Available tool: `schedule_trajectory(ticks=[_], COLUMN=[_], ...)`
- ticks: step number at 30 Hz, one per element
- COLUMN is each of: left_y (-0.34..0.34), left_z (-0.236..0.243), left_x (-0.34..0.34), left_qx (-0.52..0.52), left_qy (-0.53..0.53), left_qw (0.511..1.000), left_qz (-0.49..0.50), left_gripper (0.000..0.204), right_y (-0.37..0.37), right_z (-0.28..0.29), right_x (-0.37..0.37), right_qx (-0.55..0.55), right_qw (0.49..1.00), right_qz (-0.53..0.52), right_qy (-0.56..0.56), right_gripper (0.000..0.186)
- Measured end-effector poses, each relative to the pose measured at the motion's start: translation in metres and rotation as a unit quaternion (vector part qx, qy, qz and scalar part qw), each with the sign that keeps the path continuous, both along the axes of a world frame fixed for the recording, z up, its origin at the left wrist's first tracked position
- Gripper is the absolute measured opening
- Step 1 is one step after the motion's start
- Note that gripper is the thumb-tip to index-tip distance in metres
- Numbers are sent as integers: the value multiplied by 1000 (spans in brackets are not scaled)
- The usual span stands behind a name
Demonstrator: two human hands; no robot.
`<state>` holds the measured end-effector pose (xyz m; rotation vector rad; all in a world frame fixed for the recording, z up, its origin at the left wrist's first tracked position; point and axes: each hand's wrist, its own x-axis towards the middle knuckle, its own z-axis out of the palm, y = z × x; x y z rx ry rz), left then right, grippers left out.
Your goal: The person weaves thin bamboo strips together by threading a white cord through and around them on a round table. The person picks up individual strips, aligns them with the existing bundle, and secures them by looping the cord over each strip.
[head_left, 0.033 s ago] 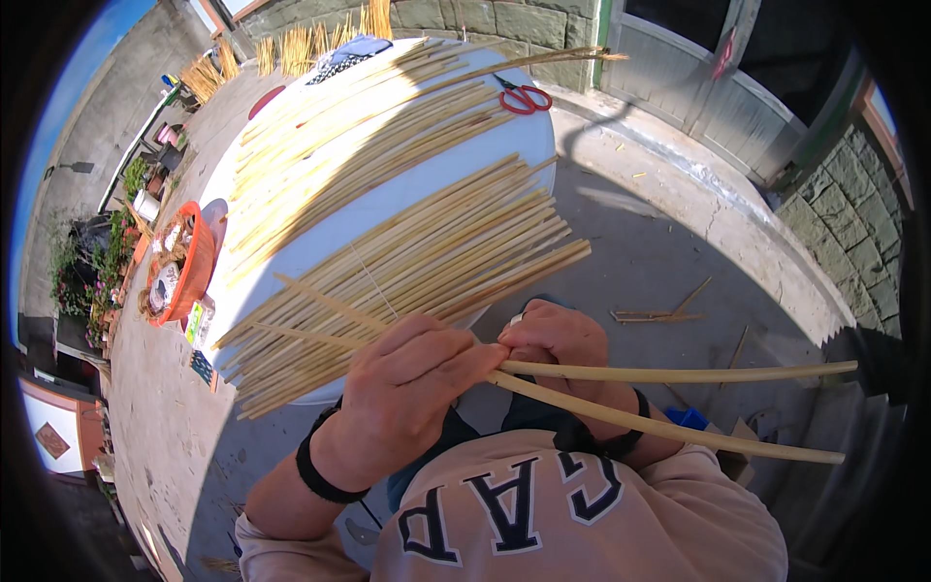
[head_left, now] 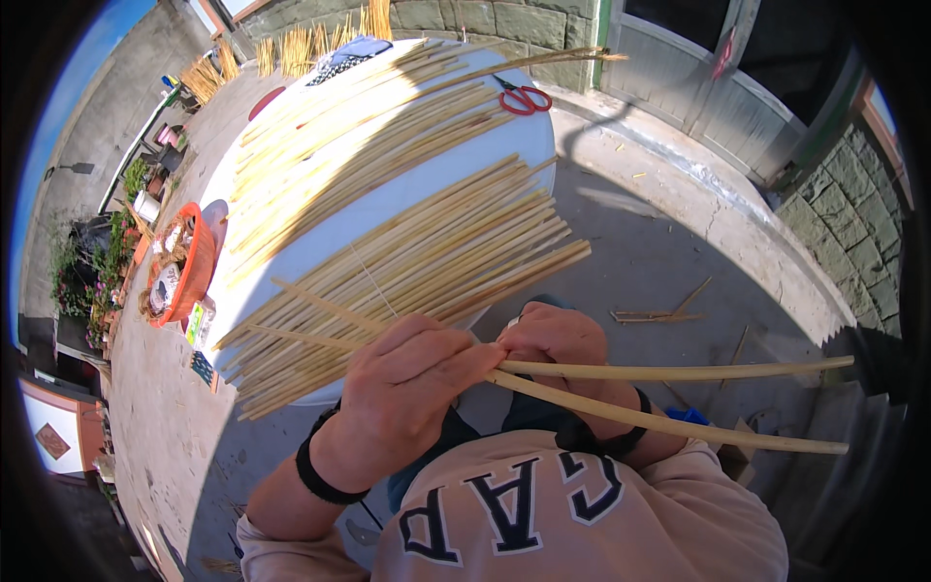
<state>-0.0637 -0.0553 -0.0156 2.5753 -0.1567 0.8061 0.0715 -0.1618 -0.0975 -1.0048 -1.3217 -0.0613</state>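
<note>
Two long pale reed strips (head_left: 669, 369) are pinched where they cross, in my left hand (head_left: 412, 388), whose fingers are closed on them. Their far ends reach out to the right, and their other ends lie over the table at left. My right hand (head_left: 558, 344) is closed just right of my left, its fingertips meeting the left thumb at the strips; part of it is hidden behind them. Beyond my hands, rows of similar reeds (head_left: 407, 247) lie on a white round table (head_left: 383, 175), with a thin pale thread (head_left: 373, 276) across the nearer row.
Red-handled scissors (head_left: 525, 97) and a blue cloth (head_left: 354, 50) are on the table's far part. An orange basin (head_left: 199, 262) with contents sits at its left. Loose reeds (head_left: 655, 315) lie on the ground at right, before a step and door (head_left: 698, 78). Potted plants stand at far left.
The right ends of the two strips have moved very slightly upward. My hands look nearly the same.
</note>
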Motion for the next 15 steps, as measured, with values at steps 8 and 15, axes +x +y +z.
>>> schedule_trajectory(ticks=[8, 15], left_y=[16, 22], left_z=[-1, -5], left_x=[7, 15], left_qx=[-330, -392], left_qy=[184, 177], left_qw=[922, 898], left_qz=[89, 97], left_gripper=[14, 13], right_y=[-5, 0], right_z=[5, 13], right_x=[-16, -22], right_qx=[-201, -239], right_qw=[918, 869], right_qz=[142, 155], right_qy=[311, 404], right_gripper=[8, 8])
